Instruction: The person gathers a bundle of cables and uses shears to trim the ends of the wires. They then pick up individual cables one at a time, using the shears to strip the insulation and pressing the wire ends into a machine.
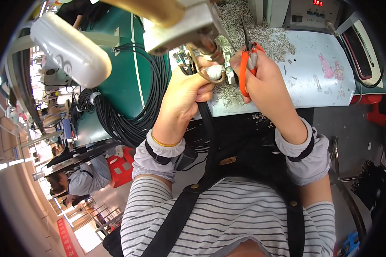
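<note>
My left hand (191, 88) is closed around black cables (205, 112) whose loose length hangs down toward my lap. White and green bits show at its fingertips, partly hidden by a curved metal wire. My right hand (266, 81) grips pliers (243, 75) with orange handles, their thin dark jaws pointing away from me. Between the hands, a small pale-green and white piece (230, 73) sits close to my right thumb; I cannot tell which hand holds it.
A metal fixture (180, 32) hangs over my left hand, beside a white cylinder (70, 49). Small metal pins (261, 40) litter the bench. A coil of black cable (124, 122) lies left on the green mat. A control box (314, 16) with a red display stands far right.
</note>
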